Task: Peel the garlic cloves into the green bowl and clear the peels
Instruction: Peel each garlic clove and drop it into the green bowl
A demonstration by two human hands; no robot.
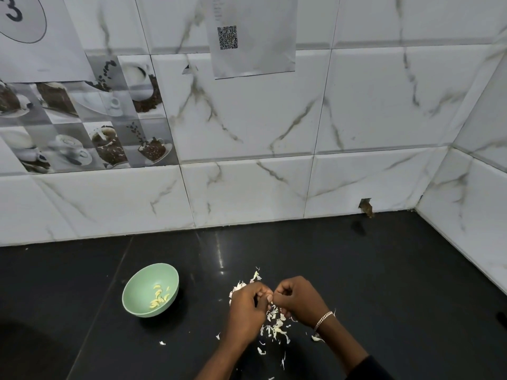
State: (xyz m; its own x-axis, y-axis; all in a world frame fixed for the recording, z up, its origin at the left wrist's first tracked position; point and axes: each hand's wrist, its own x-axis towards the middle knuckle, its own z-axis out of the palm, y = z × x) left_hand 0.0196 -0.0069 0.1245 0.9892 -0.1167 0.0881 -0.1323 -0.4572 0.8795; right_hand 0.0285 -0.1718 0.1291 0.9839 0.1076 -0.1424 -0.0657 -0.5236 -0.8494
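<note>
A green bowl stands on the black counter at lower left with several peeled garlic cloves in it. Right of the bowl, my left hand and my right hand meet with their fingertips pinched together. A garlic clove shows only as a small pale tip between the fingers. A heap of white garlic peels lies on the counter under and below both hands. More peels and pale pieces lie just beyond my left hand.
The black counter runs back to a white marble-tile wall and meets a side wall at right. Stray peel bits lie near the front. A silver bracelet circles my right wrist.
</note>
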